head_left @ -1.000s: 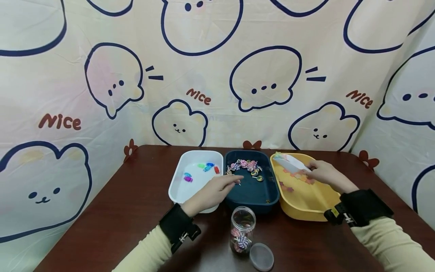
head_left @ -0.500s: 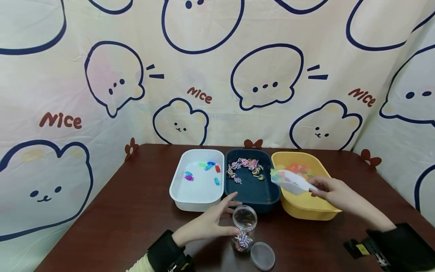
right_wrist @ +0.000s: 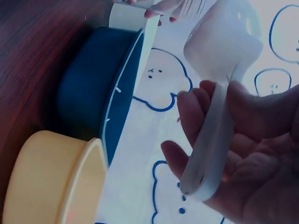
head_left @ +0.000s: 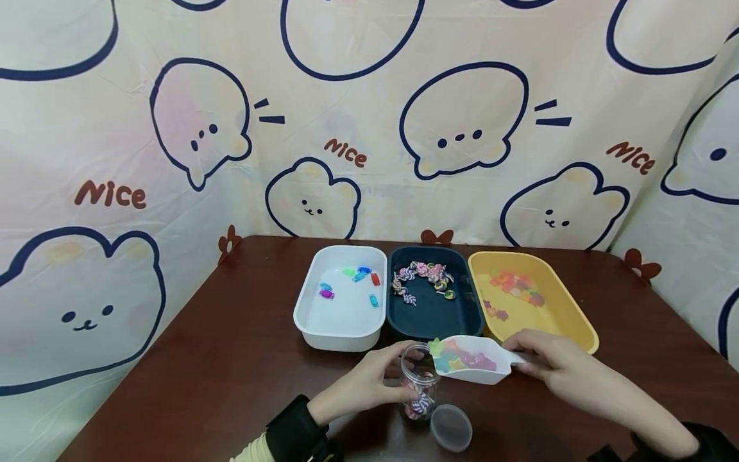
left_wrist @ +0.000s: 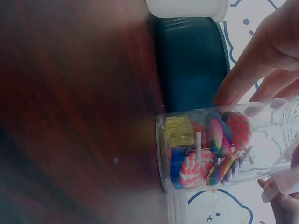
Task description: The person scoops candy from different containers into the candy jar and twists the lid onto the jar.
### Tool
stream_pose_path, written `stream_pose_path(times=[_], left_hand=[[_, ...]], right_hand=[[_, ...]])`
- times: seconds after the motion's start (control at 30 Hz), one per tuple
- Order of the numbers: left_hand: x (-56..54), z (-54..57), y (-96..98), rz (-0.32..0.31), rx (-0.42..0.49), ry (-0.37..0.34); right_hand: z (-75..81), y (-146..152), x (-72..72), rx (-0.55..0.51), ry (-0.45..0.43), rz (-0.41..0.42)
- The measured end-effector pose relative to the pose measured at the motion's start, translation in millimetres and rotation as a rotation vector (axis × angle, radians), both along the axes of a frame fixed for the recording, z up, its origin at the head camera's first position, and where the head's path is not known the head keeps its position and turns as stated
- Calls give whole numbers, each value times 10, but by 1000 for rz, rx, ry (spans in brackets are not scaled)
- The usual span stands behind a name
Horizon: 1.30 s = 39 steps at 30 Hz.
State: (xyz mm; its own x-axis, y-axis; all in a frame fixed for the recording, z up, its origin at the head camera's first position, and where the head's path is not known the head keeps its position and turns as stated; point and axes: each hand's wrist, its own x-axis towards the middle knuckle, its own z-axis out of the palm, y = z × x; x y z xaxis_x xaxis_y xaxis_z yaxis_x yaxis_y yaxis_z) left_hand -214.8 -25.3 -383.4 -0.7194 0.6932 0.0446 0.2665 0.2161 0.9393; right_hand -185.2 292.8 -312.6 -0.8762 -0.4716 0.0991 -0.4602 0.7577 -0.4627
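Observation:
My left hand (head_left: 369, 380) grips a clear jar (left_wrist: 224, 144) from its left side, thumb in front and fingers behind. Inside the jar lie swirled lollipops (left_wrist: 198, 165) and a few clear coloured pieces. A white scoop (head_left: 491, 372) is in my right hand (head_left: 557, 366), which pinches the handle (right_wrist: 210, 144) between thumb and fingers. Pastel star-shaped pieces (head_left: 462, 359) fill the scoop, and its front edge is at the jar's mouth. Whether scoop and jar touch I cannot tell. The jar's round lid (head_left: 451, 428) lies flat on the table just right of the jar.
Behind the hands stand three trays side by side: a white tray (head_left: 337, 324) with small coloured pieces, a dark blue tray (head_left: 439, 324) with lollipops, and a yellow tray (head_left: 562, 308) with pastel pieces. A patterned cloth (head_left: 381, 205) hangs behind the brown table (head_left: 202, 359).
My right hand has carried the loaded scoop from the yellow tray leftward and nearer, to the jar's mouth. My left hand has left the dark blue tray and taken hold of the jar.

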Motion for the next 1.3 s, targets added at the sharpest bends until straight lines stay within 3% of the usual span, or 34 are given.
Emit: stream_pose_path(times=[0.13, 0.3, 0.43, 0.9, 1.13, 1.3], left_hand=[[8, 20, 19, 35, -28, 11], [58, 45, 27, 63, -36, 67], [93, 74, 38, 65, -45, 105], [106, 90, 93, 77, -98, 183], [101, 124, 95, 77, -147, 238], [105, 135, 94, 71, -134, 229]], right_hand=[[28, -99, 58, 89, 97, -78], [117, -214, 146, 212, 148, -197], [172, -275, 214, 271, 219, -229], [266, -423, 303, 475, 459, -213], [285, -456, 318, 511, 498, -207], [290, -463, 317, 516, 498, -208]])
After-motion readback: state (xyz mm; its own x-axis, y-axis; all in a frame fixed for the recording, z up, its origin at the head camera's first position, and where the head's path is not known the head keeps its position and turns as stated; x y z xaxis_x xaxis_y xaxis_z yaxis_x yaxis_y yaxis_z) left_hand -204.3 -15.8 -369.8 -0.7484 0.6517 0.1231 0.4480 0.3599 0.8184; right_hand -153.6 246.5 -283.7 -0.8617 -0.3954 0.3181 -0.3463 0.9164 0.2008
